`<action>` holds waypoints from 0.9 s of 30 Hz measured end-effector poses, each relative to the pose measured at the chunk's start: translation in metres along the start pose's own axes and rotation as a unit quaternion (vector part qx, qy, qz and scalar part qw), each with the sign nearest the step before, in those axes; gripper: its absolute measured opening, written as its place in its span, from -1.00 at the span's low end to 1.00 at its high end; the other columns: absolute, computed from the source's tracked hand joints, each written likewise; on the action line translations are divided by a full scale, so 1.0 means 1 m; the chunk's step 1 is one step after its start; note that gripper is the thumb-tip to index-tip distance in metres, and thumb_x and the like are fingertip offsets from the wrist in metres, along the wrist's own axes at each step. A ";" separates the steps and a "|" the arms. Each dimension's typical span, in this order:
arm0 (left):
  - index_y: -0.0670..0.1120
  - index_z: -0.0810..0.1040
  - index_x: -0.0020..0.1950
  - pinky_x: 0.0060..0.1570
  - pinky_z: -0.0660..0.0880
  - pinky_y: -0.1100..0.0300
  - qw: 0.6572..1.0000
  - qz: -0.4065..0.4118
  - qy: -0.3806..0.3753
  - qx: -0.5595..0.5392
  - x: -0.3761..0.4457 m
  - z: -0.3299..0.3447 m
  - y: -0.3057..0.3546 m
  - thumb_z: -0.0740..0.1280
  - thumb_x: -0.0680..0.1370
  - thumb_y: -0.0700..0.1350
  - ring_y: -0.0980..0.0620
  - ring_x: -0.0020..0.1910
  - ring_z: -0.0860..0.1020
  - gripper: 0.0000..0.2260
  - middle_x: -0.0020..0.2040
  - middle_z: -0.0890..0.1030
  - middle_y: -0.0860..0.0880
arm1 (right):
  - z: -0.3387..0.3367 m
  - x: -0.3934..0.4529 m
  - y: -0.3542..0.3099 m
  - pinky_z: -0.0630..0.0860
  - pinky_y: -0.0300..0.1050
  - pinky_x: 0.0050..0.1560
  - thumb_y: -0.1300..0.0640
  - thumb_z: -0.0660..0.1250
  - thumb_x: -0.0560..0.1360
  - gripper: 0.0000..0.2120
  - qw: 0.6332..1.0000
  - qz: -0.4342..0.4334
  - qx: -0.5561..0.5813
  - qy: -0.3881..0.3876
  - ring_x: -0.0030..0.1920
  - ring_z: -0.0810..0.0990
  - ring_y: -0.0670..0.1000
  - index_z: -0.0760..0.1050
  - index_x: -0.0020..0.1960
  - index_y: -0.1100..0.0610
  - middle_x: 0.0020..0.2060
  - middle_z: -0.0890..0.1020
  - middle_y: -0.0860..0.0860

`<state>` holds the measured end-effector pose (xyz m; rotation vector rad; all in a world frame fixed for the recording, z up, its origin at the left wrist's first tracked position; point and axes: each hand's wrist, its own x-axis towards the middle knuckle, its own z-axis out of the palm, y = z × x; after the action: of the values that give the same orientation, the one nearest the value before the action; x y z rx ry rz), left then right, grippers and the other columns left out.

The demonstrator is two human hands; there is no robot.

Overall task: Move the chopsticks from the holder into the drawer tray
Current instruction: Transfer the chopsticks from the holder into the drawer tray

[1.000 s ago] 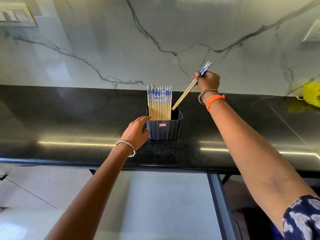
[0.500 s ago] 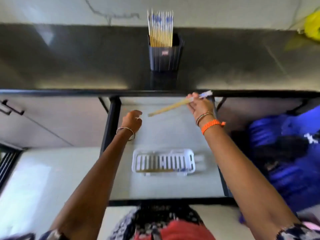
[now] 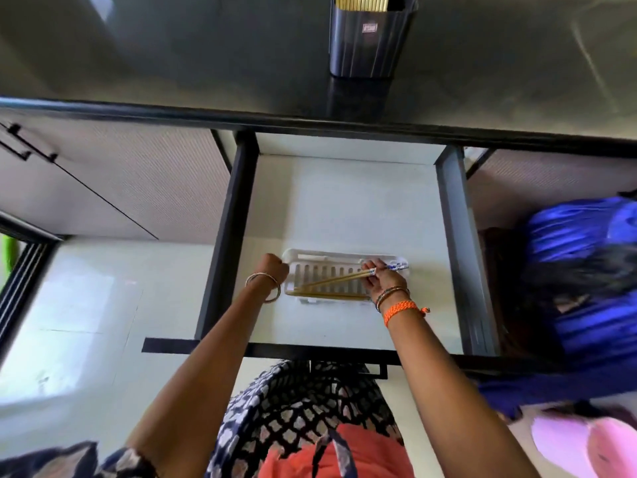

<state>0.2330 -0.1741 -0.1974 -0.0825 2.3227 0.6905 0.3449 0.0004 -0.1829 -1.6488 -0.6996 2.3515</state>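
A white slotted tray (image 3: 344, 255) lies in the open drawer (image 3: 344, 201). My right hand (image 3: 382, 281) pinches a pair of wooden chopsticks (image 3: 331, 281) near their blue-patterned tops, slanting down-left with the tips inside the tray. Another pair of chopsticks (image 3: 327, 296) lies flat along the tray's near side. My left hand (image 3: 272, 272) is at the tray's left end with curled fingers; whether it grips the rim is unclear. The dark holder (image 3: 368, 46) stands on the black counter at the top, with several chopsticks (image 3: 362, 2) in it.
The drawer has black side rails (image 3: 227, 236) and a black front edge (image 3: 275, 348). A closed cabinet front (image 3: 120, 174) is at the left. Blue cloth (image 3: 582, 281) fills the space at the right. The counter's edge (image 3: 310, 119) overhangs the drawer's back.
The view has tilted down from the counter to the drawer. My right hand carried the chopsticks from above the drawer's back down into the tray. My left hand moved to the tray's left end.
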 end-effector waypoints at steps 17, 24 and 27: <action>-0.15 0.31 -0.54 -0.22 0.35 0.11 0.984 0.001 -0.021 -0.174 0.029 0.013 -0.022 0.27 0.45 -0.30 -0.05 -0.47 0.36 -0.64 -0.73 0.35 -0.03 | 0.004 -0.003 0.013 0.49 -0.17 -0.11 0.33 0.15 0.48 -0.82 0.936 -0.047 -0.333 0.102 -0.21 0.47 0.06 0.31 0.00 0.10 -0.22 0.47 0.09; -0.16 0.43 -0.49 -0.24 0.40 0.16 0.975 0.003 -0.040 -0.219 0.036 0.016 -0.033 0.35 0.48 -0.23 -0.02 -0.48 0.39 -0.68 -0.76 0.38 0.05 | 0.017 0.003 0.034 0.47 -0.05 0.24 0.45 0.15 0.42 -0.56 0.548 -0.323 -0.765 -0.105 0.26 0.51 0.17 0.53 0.24 0.23 0.20 0.57 0.20; -0.15 0.45 -0.48 -0.28 0.39 0.16 0.969 0.001 -0.041 -0.245 0.035 0.016 -0.036 0.36 0.48 -0.23 -0.02 -0.48 0.37 -0.68 -0.75 0.38 0.06 | 0.021 0.009 0.034 0.44 -0.03 0.27 0.36 0.18 0.47 -0.58 0.439 -0.318 -0.832 -0.117 0.32 0.44 0.17 0.51 0.29 0.17 0.23 0.53 0.18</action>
<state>0.2257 -0.1920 -0.2461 -0.2707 2.0271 1.2307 0.3262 -0.0314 -0.2014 -0.5534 -3.4282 0.6759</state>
